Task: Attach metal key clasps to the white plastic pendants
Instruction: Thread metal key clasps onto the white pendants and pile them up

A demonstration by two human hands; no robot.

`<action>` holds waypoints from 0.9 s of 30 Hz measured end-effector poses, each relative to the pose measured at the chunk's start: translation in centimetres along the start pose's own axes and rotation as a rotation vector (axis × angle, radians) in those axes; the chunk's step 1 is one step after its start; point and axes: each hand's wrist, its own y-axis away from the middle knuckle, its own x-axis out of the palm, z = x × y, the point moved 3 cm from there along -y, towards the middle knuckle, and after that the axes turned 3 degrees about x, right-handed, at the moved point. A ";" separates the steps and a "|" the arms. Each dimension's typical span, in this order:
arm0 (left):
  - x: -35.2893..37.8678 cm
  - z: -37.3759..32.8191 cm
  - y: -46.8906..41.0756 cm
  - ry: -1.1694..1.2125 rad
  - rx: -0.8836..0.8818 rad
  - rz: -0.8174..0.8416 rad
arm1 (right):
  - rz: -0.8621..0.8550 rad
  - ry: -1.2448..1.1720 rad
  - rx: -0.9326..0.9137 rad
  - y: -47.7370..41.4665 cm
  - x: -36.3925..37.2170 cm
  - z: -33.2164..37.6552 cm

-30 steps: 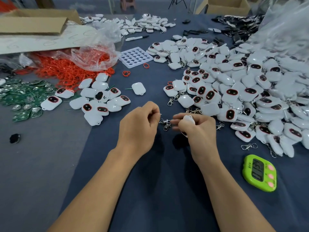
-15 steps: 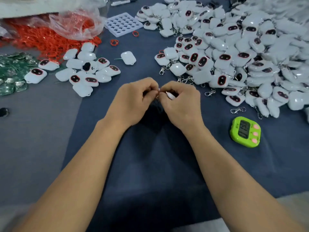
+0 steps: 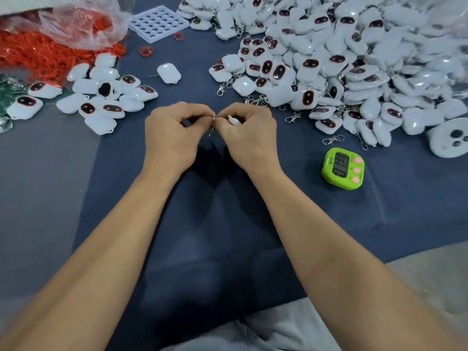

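Centrally, found both hands raised over the cloth (image 3: pixel 228 249), fingertips meeting. Saw the left hand (image 3: pixel 172 138) curled, thumb and forefinger pinching a clasp (image 3: pixel 213 124) dangling between the two hands. Saw the right hand (image 3: pixel 249 138) curled likewise, gripping a pendant (image 3: pixel 234 120) with only a white edge peeping past the thumb, just beside the clasp. Could not make out any join between clasp and pendant. Noted a big heap (image 3: pixel 342 62) of white pendants to the right on the cloth, many showing dark oval faces, several with clasps already hanging off them. Spotted loose clasps (image 3: pixel 333 140) at the near edge of that heap, close to a green timer (image 3: pixel 343 171). Noted a smaller cluster (image 3: pixel 101 97) of pendants to the left, and a lone pendant (image 3: pixel 169 72) lying apart between cluster and heap. Turned to the containers: found a clear bag (image 3: pixel 83 24) at the upper left, crumpled and open, holding red loops (image 3: pixel 38 54), with many more spilling out across the table beside it. Found a white tray (image 3: pixel 159 23) just right of the bag, pitted with rows of round wells; could not tell what, if anything, sat in them. Saw two red rings (image 3: pixel 146 51) loose on the cloth near the tray. Glimpsed green boards (image 3: pixel 5 95) at the far left edge and a round white device (image 3: pixel 450 140) at the far right.
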 end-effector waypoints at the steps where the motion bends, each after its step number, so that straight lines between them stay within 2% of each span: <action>1: 0.0 -0.1 0.1 -0.014 0.026 0.001 | -0.014 0.014 -0.016 0.0 0.0 0.0; 5: 0.4 -0.5 0.4 -0.002 0.076 0.015 | -0.037 -0.013 -0.007 0.0 -0.2 -0.2; 9: 0.4 -0.1 0.3 0.135 -0.053 0.029 | -0.017 -0.148 0.046 -0.3 -0.5 -0.8; 14: 0.5 0.1 0.4 0.243 -0.111 0.044 | 0.109 -0.255 0.042 -0.5 -0.4 -1.1; 19: 0.5 0.5 0.2 0.294 -0.160 0.085 | 0.149 -0.400 0.057 -0.5 -0.9 -1.1; 27: 0.5 0.4 0.2 0.394 -0.184 0.165 | 0.214 -0.387 0.045 -0.3 -0.8 -0.9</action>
